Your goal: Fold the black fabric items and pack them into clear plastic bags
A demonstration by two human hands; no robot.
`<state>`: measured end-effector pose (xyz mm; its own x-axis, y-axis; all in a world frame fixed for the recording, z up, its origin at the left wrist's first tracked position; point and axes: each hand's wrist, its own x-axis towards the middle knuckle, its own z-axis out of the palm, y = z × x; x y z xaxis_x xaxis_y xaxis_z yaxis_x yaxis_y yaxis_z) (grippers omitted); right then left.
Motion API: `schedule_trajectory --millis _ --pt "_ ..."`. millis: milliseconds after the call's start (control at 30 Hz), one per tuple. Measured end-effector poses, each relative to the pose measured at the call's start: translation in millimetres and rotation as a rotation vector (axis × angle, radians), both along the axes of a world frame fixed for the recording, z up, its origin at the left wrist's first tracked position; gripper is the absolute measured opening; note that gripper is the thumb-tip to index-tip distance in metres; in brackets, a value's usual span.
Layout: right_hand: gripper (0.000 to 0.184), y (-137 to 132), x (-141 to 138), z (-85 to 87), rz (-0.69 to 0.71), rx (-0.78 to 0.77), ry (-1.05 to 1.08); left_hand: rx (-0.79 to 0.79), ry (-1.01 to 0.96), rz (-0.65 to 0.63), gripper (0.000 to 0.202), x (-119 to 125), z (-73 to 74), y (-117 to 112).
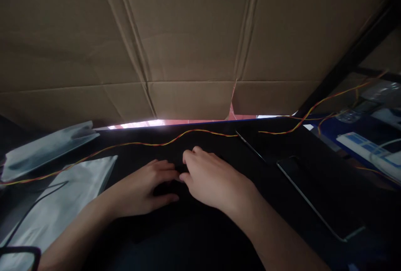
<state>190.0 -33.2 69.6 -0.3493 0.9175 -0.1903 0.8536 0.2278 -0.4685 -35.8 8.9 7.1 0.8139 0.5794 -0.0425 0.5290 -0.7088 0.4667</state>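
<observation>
My left hand (145, 189) and my right hand (213, 179) meet at the middle of a dark work surface (219, 241). Their fingertips come together over a small dark thing between them that I cannot make out in the dim light. Both hands have curled fingers, thumb and forefinger close in a pinch. A thin red-and-yellow twisted wire (150, 143) runs across the surface just beyond my fingers.
A big cardboard sheet (188, 45) stands as a wall at the back. Silvery foil bags (65, 191) (46, 147) lie at the left. A black phone-like slab (316, 191) lies at the right, a white power strip (366, 147) beyond it.
</observation>
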Motion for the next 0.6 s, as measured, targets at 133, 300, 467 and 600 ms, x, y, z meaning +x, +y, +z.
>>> schedule_trajectory --millis 133,300,467,600 --pt "0.028 -12.9 45.0 -22.1 -0.225 0.045 0.56 0.005 -0.018 0.011 0.032 -0.9 -0.9 0.5" --pt "0.012 -52.1 75.9 -50.9 -0.34 0.389 0.494 -0.017 -0.016 0.02 0.03 -1.5 -0.8 1.4" --pt "0.023 -58.1 50.1 -82.5 -0.254 0.451 0.325 -0.002 -0.053 -0.006 0.029 -1.7 -1.4 1.9" --pt "0.03 -54.8 65.9 -90.9 -0.593 0.461 0.348 0.038 -0.123 -0.023 0.023 -0.1 1.0 2.6"
